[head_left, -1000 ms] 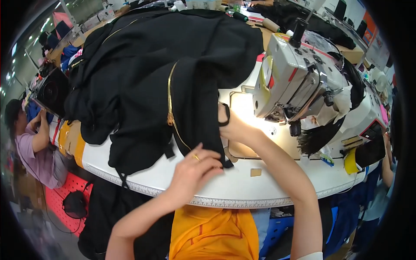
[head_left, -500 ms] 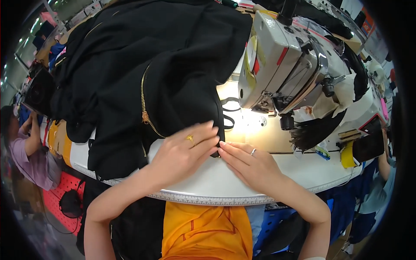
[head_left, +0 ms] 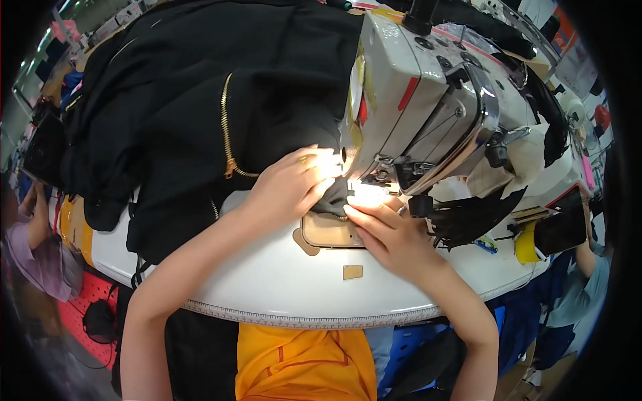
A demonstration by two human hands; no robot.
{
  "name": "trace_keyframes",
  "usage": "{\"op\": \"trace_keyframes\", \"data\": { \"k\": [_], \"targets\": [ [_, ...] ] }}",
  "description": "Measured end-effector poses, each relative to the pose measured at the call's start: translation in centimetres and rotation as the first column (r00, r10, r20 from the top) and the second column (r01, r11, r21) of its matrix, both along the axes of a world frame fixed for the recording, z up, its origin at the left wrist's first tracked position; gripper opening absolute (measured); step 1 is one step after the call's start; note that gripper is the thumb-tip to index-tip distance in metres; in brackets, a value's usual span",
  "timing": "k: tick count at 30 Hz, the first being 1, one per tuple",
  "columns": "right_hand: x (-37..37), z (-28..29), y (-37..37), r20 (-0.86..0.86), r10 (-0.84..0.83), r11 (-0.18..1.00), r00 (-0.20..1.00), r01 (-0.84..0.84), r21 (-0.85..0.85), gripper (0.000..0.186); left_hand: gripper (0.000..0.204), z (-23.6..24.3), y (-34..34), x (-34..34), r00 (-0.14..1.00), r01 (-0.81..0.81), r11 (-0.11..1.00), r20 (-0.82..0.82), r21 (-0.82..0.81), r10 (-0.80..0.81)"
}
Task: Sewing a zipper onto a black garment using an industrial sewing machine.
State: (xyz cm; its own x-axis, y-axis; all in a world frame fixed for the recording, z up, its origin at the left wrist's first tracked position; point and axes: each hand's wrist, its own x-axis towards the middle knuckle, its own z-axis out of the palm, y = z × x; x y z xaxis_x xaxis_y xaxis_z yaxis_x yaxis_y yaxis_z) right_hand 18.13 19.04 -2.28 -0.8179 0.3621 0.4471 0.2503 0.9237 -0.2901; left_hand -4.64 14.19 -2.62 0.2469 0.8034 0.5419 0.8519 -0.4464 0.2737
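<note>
A black garment with a brass zipper covers the left half of the white sewing table. Its right edge lies under the lit head of a white sewing machine. My left hand rests on the garment just left of the presser area, fingers extended and close together. My right hand has its fingertips laid on the garment edge beside the machine's metal plate, fingers slightly spread. The needle is hidden in the glare and behind the machine parts.
Black strips hang at the machine's right, near a yellow tape roll. A cardboard piece lies by the curved ruler edge. Other people are at both sides, with a red perforated crate low left.
The garment's edge has moved up and right under the machine head. Both my hands moved up toward it; my right hand had earlier drawn back from the plate to the front edge.
</note>
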Motion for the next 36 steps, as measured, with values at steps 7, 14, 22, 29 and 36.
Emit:
{"op": "trace_keyframes", "data": {
  "k": [7, 14, 22, 29, 36],
  "targets": [
    [0.0, -0.1, 1.4, -0.033, 0.009, 0.923, 0.999, -0.021, -0.384, 0.028, 0.025, 1.0, -3.4, 3.6, 0.902, 0.076, 0.983, -0.433, 0.164, 0.002],
    [-0.8, 0.6, 0.6, 0.089, -0.039, 0.935, 0.995, 0.068, -0.347, 0.027, 0.022, 1.3, -2.9, 1.8, 0.977, 0.020, 1.000, 0.210, 0.018, -0.024],
    [-0.1, 0.5, -1.1, 0.103, -0.050, 0.933, 0.993, 0.010, 0.361, 0.031, 0.036, 1.2, -2.8, 1.5, 0.955, 0.101, 0.994, -0.286, 0.045, -0.084],
    [-0.2, 0.3, -0.8, 0.100, -0.042, 0.921, 0.994, 0.000, 0.391, 0.029, 0.049, 2.3, -3.5, 1.1, 0.948, 0.085, 0.991, -0.297, -0.103, -0.112],
    [-0.8, 0.8, -0.2, 0.057, -0.120, 0.990, 0.991, 0.124, -0.065, 0.021, 0.058, 2.6, -3.3, 0.9, 0.899, 0.151, 0.981, -0.397, -0.120, -0.187]
  ]
}}
